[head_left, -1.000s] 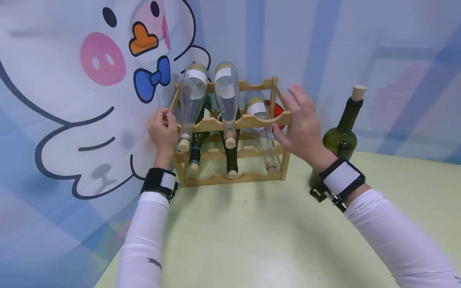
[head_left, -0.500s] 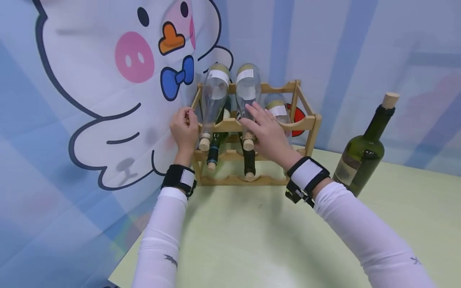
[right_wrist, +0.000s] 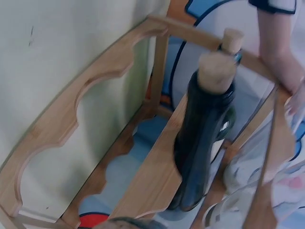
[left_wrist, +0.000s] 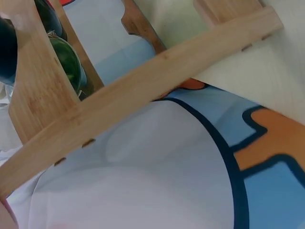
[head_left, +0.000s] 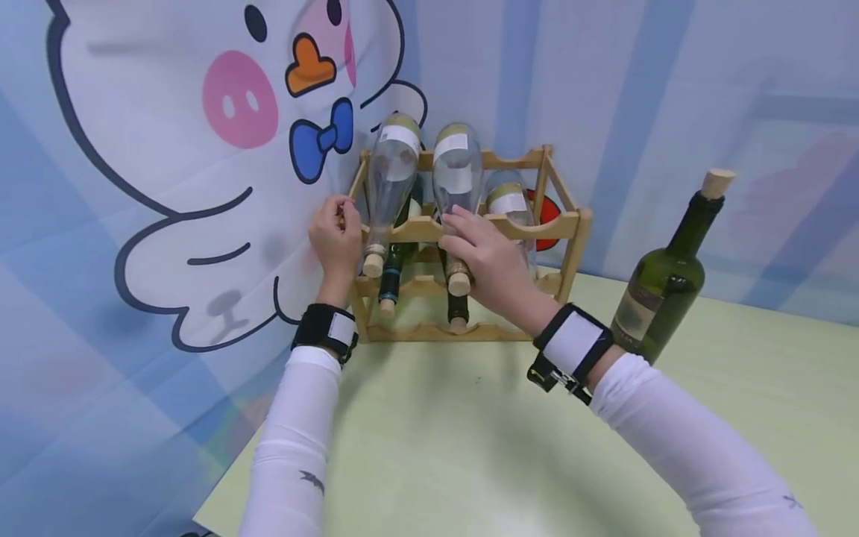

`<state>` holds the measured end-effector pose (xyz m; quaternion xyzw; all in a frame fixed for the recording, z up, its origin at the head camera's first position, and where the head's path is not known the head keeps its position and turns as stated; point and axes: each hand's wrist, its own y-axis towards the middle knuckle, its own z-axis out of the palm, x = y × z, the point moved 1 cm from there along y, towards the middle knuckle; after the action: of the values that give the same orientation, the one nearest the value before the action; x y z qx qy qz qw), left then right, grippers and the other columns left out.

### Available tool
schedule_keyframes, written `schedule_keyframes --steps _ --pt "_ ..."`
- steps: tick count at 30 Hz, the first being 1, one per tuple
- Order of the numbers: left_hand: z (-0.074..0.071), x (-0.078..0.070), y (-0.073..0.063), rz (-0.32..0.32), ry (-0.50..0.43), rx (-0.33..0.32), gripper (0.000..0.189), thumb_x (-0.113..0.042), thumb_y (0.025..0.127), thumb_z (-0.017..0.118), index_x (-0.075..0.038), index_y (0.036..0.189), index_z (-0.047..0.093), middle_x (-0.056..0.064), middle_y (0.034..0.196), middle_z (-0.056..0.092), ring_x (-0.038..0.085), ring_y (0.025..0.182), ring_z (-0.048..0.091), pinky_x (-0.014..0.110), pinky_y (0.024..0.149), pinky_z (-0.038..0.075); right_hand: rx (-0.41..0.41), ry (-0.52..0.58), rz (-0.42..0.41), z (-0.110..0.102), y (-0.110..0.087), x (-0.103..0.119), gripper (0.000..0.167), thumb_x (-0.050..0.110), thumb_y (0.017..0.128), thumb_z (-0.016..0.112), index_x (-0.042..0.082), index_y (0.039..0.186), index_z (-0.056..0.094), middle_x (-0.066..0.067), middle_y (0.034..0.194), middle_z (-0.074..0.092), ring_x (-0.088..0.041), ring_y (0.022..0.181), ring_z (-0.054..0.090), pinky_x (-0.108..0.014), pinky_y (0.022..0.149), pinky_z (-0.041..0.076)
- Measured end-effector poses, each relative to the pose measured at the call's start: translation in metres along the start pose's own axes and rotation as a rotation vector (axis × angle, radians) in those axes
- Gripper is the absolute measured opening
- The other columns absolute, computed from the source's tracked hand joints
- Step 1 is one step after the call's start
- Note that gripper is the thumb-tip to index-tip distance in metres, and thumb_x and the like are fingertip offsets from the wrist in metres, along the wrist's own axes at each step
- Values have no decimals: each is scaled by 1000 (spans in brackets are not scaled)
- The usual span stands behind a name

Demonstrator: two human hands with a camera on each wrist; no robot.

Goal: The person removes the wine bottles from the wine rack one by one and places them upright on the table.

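A wooden wine rack point(head_left: 554, 225) stands against the wall with corked bottles lying in it, necks forward. My left hand point(head_left: 335, 237) grips the rack's upper left front corner. My right hand point(head_left: 493, 262) holds the neck of the middle clear glass bottle point(head_left: 457, 165) on the top row, just behind its cork. Beside it on that row lies another clear bottle point(head_left: 391, 175). A third clear bottle point(head_left: 508, 203) lies lower at the right, partly hidden by my right hand. Two dark bottles lie beneath; the right wrist view shows a dark corked neck point(right_wrist: 202, 124) close up.
A green corked wine bottle point(head_left: 664, 287) stands upright on the pale green table point(head_left: 456, 440), right of the rack. A printed cloth with a cartoon figure point(head_left: 181, 171) hangs close along the rack's left side and behind it.
My right hand has moved left from the rack's right end to the middle clear bottle and taken its neck. That bottle's cork end now sits slightly lower and further forward. My left hand stays put.
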<state>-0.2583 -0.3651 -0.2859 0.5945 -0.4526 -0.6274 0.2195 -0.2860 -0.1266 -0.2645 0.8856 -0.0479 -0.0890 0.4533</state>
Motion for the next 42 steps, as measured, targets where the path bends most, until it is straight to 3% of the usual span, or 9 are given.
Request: schedule_keyframes --steps 6,11,14,17,20,25,33,38,42 --pt "-11 0 6 -20 41 143 29 -20 88 42 2 87 60 17 76 58 27 71 51 33 66 39 -32 20 -32 -12 -3 21 22 -5 72 65 2 92 60 -18 115 57 -30 116 47 -39 97 38" --pt "-29 -7 20 -171 4 410 34 -30 91 41 -4 103 59 12 88 58 21 78 49 26 68 36 -46 25 -31 -29 -5 39 21 -2 73 66 3 92 61 -18 115 57 -29 116 48 -42 94 40" --pt "-40 -22 23 -201 -20 455 34 -29 90 42 -8 116 52 9 108 57 18 96 52 27 80 41 -79 29 -32 -38 -7 51 19 3 73 68 4 91 62 -18 113 59 -29 113 51 -44 92 41" --pt "-45 -49 14 9 -74 334 37 -12 83 43 -6 119 48 10 119 51 19 110 47 33 93 37 -106 41 -40 -47 -10 64 18 5 72 69 4 89 63 -18 111 60 -30 111 52 -44 92 41" --pt "-41 -80 -9 409 -112 232 56 -1 66 42 -3 122 43 14 127 45 26 119 39 41 98 30 -112 59 -38 -56 -14 74 19 2 70 68 4 88 63 -18 110 60 -30 111 52 -44 93 40" --pt "-24 -112 -49 842 -95 327 77 -19 77 52 -22 142 11 8 149 11 33 133 18 51 101 21 -124 104 -36 -73 -21 92 16 4 75 65 3 92 65 -17 109 61 -32 109 53 -41 93 41" --pt "-25 -167 -79 974 -399 195 32 -16 77 61 -3 101 44 16 101 59 32 106 53 43 89 42 -206 326 -63 -105 -49 123 18 9 76 63 4 94 63 -12 108 63 -28 107 55 -40 90 43" --pt "-15 -201 -97 936 -691 498 24 -8 80 56 0 101 46 16 99 60 28 102 55 39 93 41 -395 421 -185 -107 -67 115 33 2 63 69 -4 95 62 -15 100 65 -27 93 62 -46 84 45" --pt "8 -214 -118 747 -861 806 39 -4 73 63 6 107 47 20 107 56 26 106 52 31 95 40 -562 441 -72 -122 -63 99 27 4 69 66 -11 90 57 -19 86 65 -25 80 62 -36 76 48"
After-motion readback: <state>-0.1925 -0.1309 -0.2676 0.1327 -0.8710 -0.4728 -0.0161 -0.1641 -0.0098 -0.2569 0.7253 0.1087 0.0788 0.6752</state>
